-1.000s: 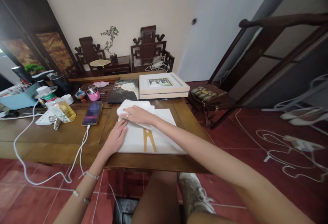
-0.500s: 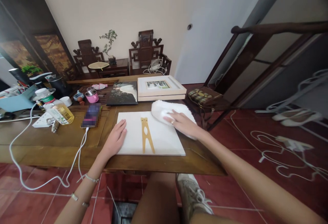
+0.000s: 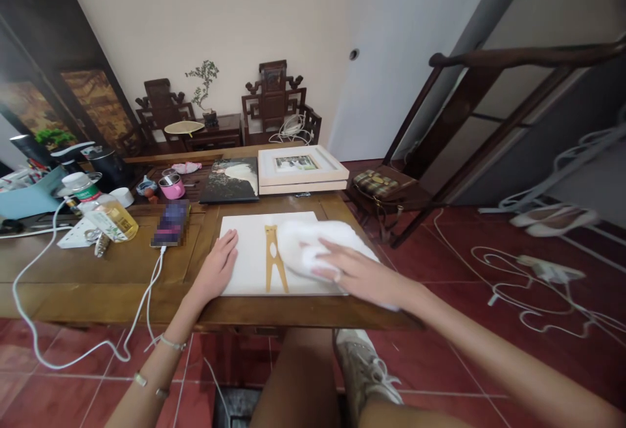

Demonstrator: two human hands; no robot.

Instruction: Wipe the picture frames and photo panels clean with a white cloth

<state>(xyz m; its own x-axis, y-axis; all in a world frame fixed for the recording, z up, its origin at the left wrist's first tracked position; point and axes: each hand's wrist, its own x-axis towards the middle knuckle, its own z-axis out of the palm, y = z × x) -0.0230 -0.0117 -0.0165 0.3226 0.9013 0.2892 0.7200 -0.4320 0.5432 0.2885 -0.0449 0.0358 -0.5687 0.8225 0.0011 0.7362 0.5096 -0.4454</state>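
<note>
Head view: right hand [image 3: 357, 275] presses flat on white cloth [image 3: 313, 248] over white panel [image 3: 249, 252]; left hand [image 3: 218, 270], fingers together, steadies panel edge on worktop [image 3: 98, 271].

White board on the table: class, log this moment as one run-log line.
right hand: presses white cloth on white board | left hand: flat on board's left edge | table

Bare wood [image 3: 122, 265] left of panel [image 3: 247, 252], stacked frames [image 3: 300, 168] behind

Phone [image 3: 170, 223] screen blurred, perhaps deliberately
</note>
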